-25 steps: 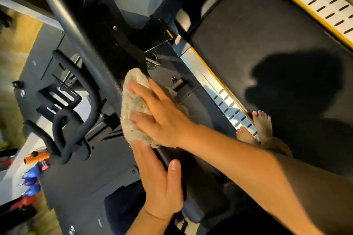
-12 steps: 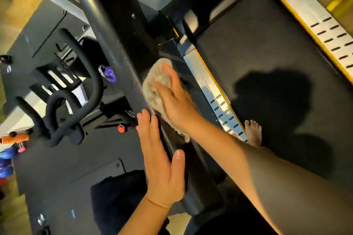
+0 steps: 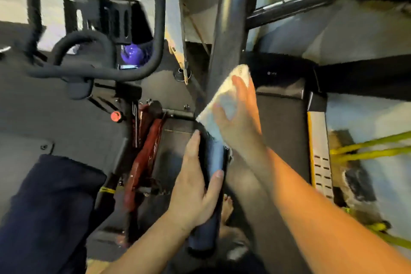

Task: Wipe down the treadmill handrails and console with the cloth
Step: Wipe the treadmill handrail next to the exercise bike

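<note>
Mid-task: right hand flat-fingered, pressing cloth on left handrail; left hand clasps handrail nearer. Console, opposite side probably pending.

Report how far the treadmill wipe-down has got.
Done: cannot tell; nothing looks visibly wiped. In hand: the right hand presses the cloth on the handrail, which the left hand grips nearer the person. Left: the dark bar at top right and the console, which is not in view.

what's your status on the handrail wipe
Left grip holds black padded handrail. Right grip presses cream fluffy cloth on rail ahead. Nothing blocking.
</note>
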